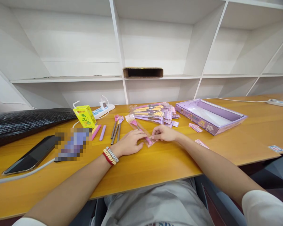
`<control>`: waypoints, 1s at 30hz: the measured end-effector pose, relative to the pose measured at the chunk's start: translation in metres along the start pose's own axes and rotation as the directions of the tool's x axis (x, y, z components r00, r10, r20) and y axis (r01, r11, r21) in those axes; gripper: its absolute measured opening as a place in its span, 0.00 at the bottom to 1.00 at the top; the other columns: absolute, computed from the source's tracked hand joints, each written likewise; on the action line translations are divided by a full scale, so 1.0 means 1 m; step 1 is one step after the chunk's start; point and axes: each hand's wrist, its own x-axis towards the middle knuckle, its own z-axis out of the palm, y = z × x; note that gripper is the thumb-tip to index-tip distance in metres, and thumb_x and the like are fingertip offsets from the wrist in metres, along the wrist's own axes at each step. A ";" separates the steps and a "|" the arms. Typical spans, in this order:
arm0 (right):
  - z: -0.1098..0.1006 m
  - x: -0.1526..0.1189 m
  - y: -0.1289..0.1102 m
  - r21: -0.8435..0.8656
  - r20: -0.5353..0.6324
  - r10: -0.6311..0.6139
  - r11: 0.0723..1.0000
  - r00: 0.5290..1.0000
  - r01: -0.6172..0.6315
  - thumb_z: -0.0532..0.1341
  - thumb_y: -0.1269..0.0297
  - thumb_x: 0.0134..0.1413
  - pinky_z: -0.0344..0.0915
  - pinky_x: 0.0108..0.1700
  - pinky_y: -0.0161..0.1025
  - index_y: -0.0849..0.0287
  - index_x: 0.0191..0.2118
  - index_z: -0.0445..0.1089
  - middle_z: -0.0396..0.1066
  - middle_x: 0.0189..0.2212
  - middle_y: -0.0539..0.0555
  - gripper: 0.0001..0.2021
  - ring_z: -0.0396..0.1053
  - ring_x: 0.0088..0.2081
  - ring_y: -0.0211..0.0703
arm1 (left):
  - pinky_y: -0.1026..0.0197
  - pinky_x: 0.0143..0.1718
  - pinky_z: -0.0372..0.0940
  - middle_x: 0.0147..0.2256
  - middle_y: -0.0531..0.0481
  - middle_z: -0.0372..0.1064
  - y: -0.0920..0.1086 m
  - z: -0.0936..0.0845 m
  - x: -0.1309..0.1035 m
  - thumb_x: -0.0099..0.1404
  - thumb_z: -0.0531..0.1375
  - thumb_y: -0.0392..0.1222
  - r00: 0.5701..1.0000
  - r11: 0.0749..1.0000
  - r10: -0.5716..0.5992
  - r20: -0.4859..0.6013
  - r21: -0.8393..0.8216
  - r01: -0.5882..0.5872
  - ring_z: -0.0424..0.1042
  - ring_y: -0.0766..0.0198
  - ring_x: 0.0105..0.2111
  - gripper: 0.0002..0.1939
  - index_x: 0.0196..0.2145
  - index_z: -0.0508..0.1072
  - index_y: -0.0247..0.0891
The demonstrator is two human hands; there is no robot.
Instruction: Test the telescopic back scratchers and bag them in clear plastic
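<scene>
In front of me lies a clear plastic bag (150, 142) with a pink hand-shaped back scratcher (134, 122) inside, slanting across the table. My left hand (130, 142) rests on the bag's lower half, fingers stretched over it and thumb apart. The bag's near end is pinched between the thumb and fingers of my right hand (163, 133). Part of the back scratcher is hidden under my left fingers. Several unbagged back scratchers (118, 127) with pink and purple heads and dark metal rods lie left of the bag. A purple handle tube (102, 133) and a pink one (96, 132) lie beyond them.
Several bagged back scratchers (153, 113) form a pile behind my hands. A purple display box (212, 128) stands right, near small pink cards (195, 127). On the left are a yellow drink carton (85, 116), a power strip (105, 110), a phone (33, 155) and a black bag (25, 122).
</scene>
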 end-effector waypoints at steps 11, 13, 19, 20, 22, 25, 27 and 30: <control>0.000 0.000 -0.004 -0.331 -0.149 -0.012 0.943 0.989 -0.038 0.61 0.63 0.46 0.56 0.26 0.31 0.62 0.28 0.70 0.72 0.24 0.51 0.07 0.64 0.24 0.34 | 0.53 0.56 0.54 0.51 0.50 0.63 0.005 -0.007 0.000 0.54 0.54 0.32 0.990 0.997 0.071 0.119 0.010 -0.073 0.61 0.57 0.51 0.28 0.53 0.66 0.49; 0.001 -0.001 -0.004 -0.363 -0.164 -0.014 0.930 0.986 -0.047 0.61 0.63 0.47 0.55 0.26 0.30 0.62 0.30 0.70 0.71 0.24 0.51 0.07 0.64 0.24 0.34 | 0.53 0.57 0.52 0.52 0.52 0.62 0.007 -0.008 0.001 0.52 0.53 0.29 0.987 0.996 0.088 0.138 -0.003 -0.088 0.60 0.58 0.52 0.31 0.52 0.67 0.51; 0.003 -0.004 -0.005 -0.431 -0.183 -0.072 0.902 0.980 -0.015 0.59 0.58 0.50 0.55 0.28 0.31 0.61 0.34 0.71 0.71 0.26 0.51 0.11 0.64 0.26 0.34 | 0.52 0.59 0.50 0.53 0.52 0.59 0.006 -0.007 0.001 0.51 0.53 0.28 0.986 0.996 0.085 0.145 -0.012 -0.084 0.58 0.58 0.54 0.30 0.51 0.68 0.50; 0.003 -0.004 -0.006 -0.434 -0.177 -0.081 0.901 0.981 -0.004 0.59 0.55 0.50 0.54 0.28 0.31 0.61 0.35 0.71 0.71 0.26 0.52 0.13 0.65 0.26 0.35 | 0.52 0.59 0.50 0.54 0.51 0.59 0.005 -0.005 0.001 0.52 0.53 0.29 0.986 0.997 0.081 0.144 -0.003 -0.082 0.57 0.57 0.54 0.29 0.50 0.69 0.49; 0.003 -0.004 -0.006 -0.448 -0.168 -0.097 0.894 0.981 0.011 0.58 0.51 0.50 0.54 0.28 0.31 0.60 0.35 0.71 0.72 0.27 0.52 0.17 0.65 0.27 0.35 | 0.52 0.59 0.51 0.55 0.50 0.58 0.003 -0.003 0.000 0.52 0.54 0.29 0.987 0.997 0.076 0.139 0.013 -0.078 0.57 0.57 0.55 0.27 0.49 0.70 0.47; 0.003 -0.004 -0.005 -0.518 -0.191 -0.100 0.855 0.976 -0.014 0.58 0.46 0.48 0.54 0.29 0.32 0.61 0.36 0.70 0.71 0.30 0.55 0.21 0.65 0.29 0.38 | 0.53 0.58 0.52 0.54 0.50 0.58 0.003 -0.002 0.000 0.52 0.54 0.30 0.988 0.997 0.074 0.135 0.010 -0.076 0.58 0.57 0.54 0.26 0.49 0.71 0.46; 0.003 -0.002 -0.003 -0.567 -0.200 -0.096 0.823 0.975 -0.035 0.58 0.45 0.47 0.55 0.31 0.33 0.62 0.34 0.70 0.71 0.32 0.57 0.22 0.65 0.32 0.40 | 0.54 0.58 0.52 0.54 0.50 0.58 0.004 -0.002 0.000 0.52 0.54 0.29 0.988 0.997 0.078 0.134 0.000 -0.079 0.59 0.57 0.54 0.26 0.49 0.71 0.46; 0.003 -0.001 -0.002 -0.589 -0.177 -0.095 0.808 0.980 -0.028 0.57 0.46 0.49 0.55 0.33 0.33 0.62 0.32 0.70 0.70 0.31 0.57 0.21 0.65 0.33 0.41 | 0.55 0.58 0.52 0.53 0.49 0.59 0.006 -0.002 0.001 0.53 0.52 0.28 0.988 0.996 0.089 0.130 -0.008 -0.088 0.59 0.59 0.54 0.26 0.48 0.71 0.45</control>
